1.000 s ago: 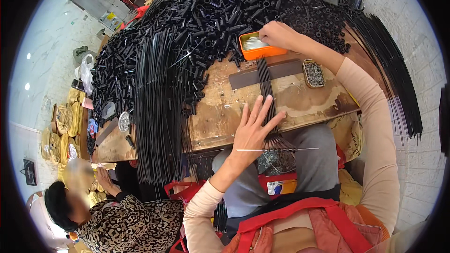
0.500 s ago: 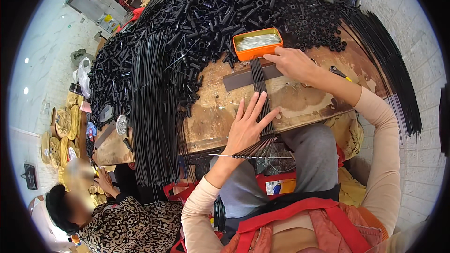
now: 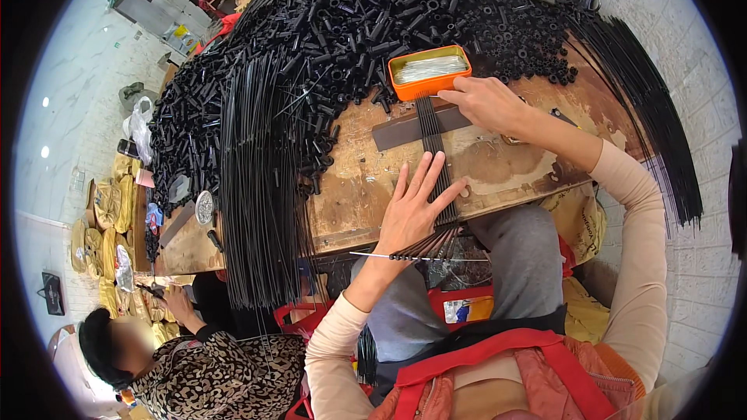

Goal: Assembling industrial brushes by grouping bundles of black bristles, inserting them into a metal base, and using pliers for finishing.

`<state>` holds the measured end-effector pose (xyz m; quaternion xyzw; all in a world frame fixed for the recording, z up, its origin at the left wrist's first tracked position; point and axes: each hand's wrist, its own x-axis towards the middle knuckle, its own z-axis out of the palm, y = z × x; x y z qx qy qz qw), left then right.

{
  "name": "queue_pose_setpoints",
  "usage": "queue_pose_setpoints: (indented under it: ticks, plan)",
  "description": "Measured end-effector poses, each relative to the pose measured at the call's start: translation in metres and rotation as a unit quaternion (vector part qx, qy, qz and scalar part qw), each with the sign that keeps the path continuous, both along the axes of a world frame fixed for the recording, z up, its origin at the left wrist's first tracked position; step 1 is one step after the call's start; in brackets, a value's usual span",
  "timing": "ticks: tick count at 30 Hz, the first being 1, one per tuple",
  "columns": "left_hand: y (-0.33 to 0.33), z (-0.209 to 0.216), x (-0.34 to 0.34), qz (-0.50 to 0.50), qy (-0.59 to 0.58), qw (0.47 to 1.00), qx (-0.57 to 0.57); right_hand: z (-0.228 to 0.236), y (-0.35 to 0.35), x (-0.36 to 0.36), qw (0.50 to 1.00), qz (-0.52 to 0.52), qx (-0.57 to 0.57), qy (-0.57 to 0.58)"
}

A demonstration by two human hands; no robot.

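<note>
My left hand (image 3: 410, 208) lies flat with fingers spread over a row of thin black rods (image 3: 430, 132) on the wooden table. The rods run across a flat dark bar (image 3: 397, 134) and end by an orange tin (image 3: 399, 92) holding thin pale wires (image 3: 430, 69). At the tin's near right corner, my right hand (image 3: 490, 106) is closed, fingers bent together beside the rod ends; anything pinched in it is hidden. Below the table edge the rods fan out to a thin pale rod (image 3: 459, 260) strung with small black pieces, crossing near my left wrist.
A large heap of black tubular parts (image 3: 342, 15) covers the far side of the table (image 3: 350, 202). Long black rods hang over the edge at left (image 3: 257, 187) and right (image 3: 661, 109). A dark-handled tool (image 3: 562, 115) lies beyond my right forearm. Another person (image 3: 218, 373) sits at lower left.
My hands and the rods stay almost in place, with only a slight shift of the whole view. The other person's hand has moved a little, with a dark tool in it.
</note>
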<state>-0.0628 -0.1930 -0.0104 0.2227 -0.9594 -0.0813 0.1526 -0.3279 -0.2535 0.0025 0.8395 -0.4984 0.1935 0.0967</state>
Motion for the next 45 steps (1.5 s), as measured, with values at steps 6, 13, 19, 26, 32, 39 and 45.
queue_pose_setpoints:
  ticks: [6,13,19,26,32,39,45]
  plan:
    - [-0.001,0.002,-0.001,-0.001,0.001,1.000,0.016,-0.003,-0.030,-0.013,0.995,0.081,-0.050,-0.009]
    - [0.000,0.004,-0.001,0.009,0.002,0.999,0.031,-0.005,-0.031,-0.001,0.993,0.075,-0.055,-0.073]
    - [0.001,0.007,0.001,0.008,-0.011,0.999,0.031,-0.006,-0.031,-0.010,0.996,0.058,-0.045,-0.043]
    - [0.000,0.007,0.001,0.006,-0.018,1.000,0.020,0.003,-0.034,-0.011,0.993,0.084,-0.081,0.017]
    - [-0.002,0.007,0.001,0.004,-0.006,1.000,0.028,-0.002,-0.034,-0.008,0.992,0.095,-0.085,0.001]
    - [-0.003,0.002,0.001,-0.001,0.005,1.000,0.029,-0.005,-0.036,-0.008,0.992,0.094,-0.045,-0.070]
    - [-0.003,0.001,0.002,0.006,-0.003,1.000,0.010,-0.007,-0.035,-0.004,0.992,0.093,-0.038,-0.075]
